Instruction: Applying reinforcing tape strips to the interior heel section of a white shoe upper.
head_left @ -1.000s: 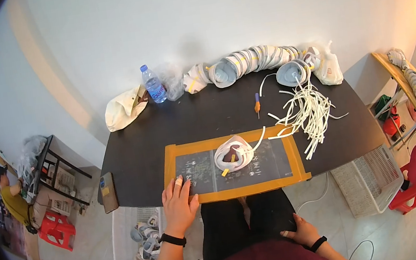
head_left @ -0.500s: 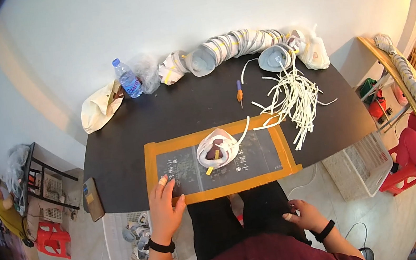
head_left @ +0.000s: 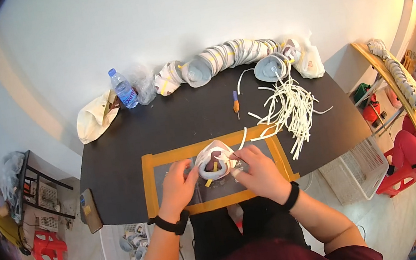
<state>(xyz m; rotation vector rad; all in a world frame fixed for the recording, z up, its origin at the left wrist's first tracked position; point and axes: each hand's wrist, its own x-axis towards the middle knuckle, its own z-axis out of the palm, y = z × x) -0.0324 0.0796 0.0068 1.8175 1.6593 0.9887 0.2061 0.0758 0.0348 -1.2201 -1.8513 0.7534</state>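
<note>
A white shoe upper [head_left: 204, 165] with a maroon inner part and yellow tabs lies on a clear sheet [head_left: 196, 198] framed in orange-brown tape. My left hand [head_left: 177, 185] is closed at its left edge, thumb and fingertips against the fabric. Over the right edge, my right hand [head_left: 260, 171] is closed in a pinch; a thin dark thing shows between its fingers, too small to name. A white lace [head_left: 242, 138] runs from the upper toward the back right, partly behind the right hand.
White laces [head_left: 293, 112] lie bundled at the right, below a row of stacked uppers [head_left: 232, 55] along the wall. An orange-and-blue-handled tool [head_left: 236, 105], bottle [head_left: 124, 91], fabric pouch [head_left: 95, 119] and phone [head_left: 90, 210] sit on the table. Crates [head_left: 355, 173] stand below; another person [head_left: 411, 141] sits right.
My left hand has moved right onto the upper's edge. My right hand has risen from my lap to the upper's right side. The view has shifted slightly.
</note>
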